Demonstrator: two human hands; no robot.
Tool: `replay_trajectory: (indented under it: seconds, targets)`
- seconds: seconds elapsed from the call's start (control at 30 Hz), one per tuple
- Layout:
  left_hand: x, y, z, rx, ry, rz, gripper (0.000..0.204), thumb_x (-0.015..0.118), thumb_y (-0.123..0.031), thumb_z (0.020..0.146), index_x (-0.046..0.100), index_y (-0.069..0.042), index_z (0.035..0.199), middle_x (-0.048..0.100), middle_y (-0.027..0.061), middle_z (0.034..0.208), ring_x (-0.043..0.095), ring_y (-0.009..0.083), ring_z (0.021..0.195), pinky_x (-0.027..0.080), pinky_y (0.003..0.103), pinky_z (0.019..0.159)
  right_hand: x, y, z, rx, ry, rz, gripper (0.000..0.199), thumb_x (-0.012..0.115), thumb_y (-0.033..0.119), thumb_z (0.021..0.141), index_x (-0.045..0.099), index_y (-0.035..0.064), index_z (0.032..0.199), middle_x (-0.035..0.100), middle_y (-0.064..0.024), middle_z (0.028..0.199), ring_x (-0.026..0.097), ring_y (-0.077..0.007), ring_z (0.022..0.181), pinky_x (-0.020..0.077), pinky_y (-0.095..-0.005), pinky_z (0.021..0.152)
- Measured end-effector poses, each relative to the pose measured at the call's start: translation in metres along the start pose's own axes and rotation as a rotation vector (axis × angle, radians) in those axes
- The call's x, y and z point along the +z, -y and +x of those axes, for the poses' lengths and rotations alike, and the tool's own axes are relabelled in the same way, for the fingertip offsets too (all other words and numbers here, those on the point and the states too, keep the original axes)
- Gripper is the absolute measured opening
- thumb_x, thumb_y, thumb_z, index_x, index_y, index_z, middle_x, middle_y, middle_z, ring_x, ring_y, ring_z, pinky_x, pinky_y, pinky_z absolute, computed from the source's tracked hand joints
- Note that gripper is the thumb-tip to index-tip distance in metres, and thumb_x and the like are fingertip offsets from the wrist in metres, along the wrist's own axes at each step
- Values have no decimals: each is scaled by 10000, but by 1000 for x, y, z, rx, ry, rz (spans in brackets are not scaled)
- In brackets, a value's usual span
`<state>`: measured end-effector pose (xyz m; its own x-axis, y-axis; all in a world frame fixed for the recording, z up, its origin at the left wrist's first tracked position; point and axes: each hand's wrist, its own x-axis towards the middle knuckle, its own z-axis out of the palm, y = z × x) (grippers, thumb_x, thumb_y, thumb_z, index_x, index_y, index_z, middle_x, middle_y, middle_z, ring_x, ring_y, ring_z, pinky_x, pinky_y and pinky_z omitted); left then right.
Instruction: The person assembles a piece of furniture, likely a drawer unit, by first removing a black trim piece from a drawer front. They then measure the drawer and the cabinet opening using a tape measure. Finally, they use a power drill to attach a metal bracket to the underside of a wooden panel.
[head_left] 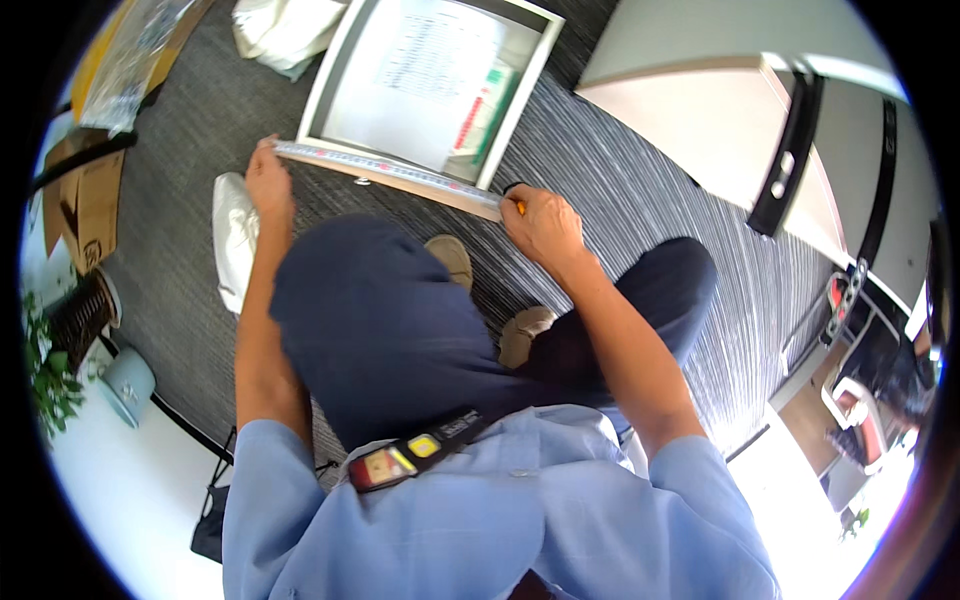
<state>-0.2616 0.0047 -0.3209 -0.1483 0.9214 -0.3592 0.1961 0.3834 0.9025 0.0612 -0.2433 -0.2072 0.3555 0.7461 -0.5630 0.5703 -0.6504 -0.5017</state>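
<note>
A pale tape measure [390, 168] is stretched along the front edge of a drawer [545, 48], which lies on the carpet before my knees. My left hand [268, 180] pinches the tape's end at the drawer's left front corner. At the right front corner my right hand [545, 225] is closed around the tape's case, of which only a bit of orange and black shows. Inside the drawer lie a printed sheet [410, 90] and a green, white and red packet [480, 115]. A small metal piece [362, 181] sticks out at the drawer's front.
White bags [232, 240] lie on the grey carpet [180, 190] to the left. Farther left stand a cardboard box [90, 205], a plant [55, 375] and a light blue pot [130, 385]. At the right is a cabinet [690, 95] with black rails [785, 160]. A person [880, 380] sits far right.
</note>
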Motion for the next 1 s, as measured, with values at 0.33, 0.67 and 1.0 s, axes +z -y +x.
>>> replay_trajectory:
  seconds: [0.33, 0.67, 1.0]
  targets:
    - [14, -31, -15, -51, 1, 101, 379, 454, -318, 1019, 638, -18, 1160, 411, -64, 662, 330, 42, 526, 286, 215, 459, 19, -37, -14, -33, 96, -81, 296, 487, 242, 918, 688, 121, 1099, 690, -201, 936, 668, -368, 859, 522, -476, 803]
    - [10, -20, -12, -50, -9, 70, 368, 432, -320, 1021, 631, -44, 1159, 391, -54, 651, 333, 52, 519, 293, 227, 438, 20, -37, -10, -102, 56, -98, 313, 451, 201, 937, 662, 173, 1167, 667, -195, 1008, 654, -369, 932, 521, -473, 842]
    - [13, -29, -22, -119, 45, 18, 388, 444, -359, 1025, 588, -46, 1204, 318, -55, 636, 252, 53, 502, 243, 230, 433, 22, -36, -6, -50, 68, -9, 303, 486, 219, 919, 685, 116, 1122, 680, -214, 975, 661, -364, 935, 524, -466, 826]
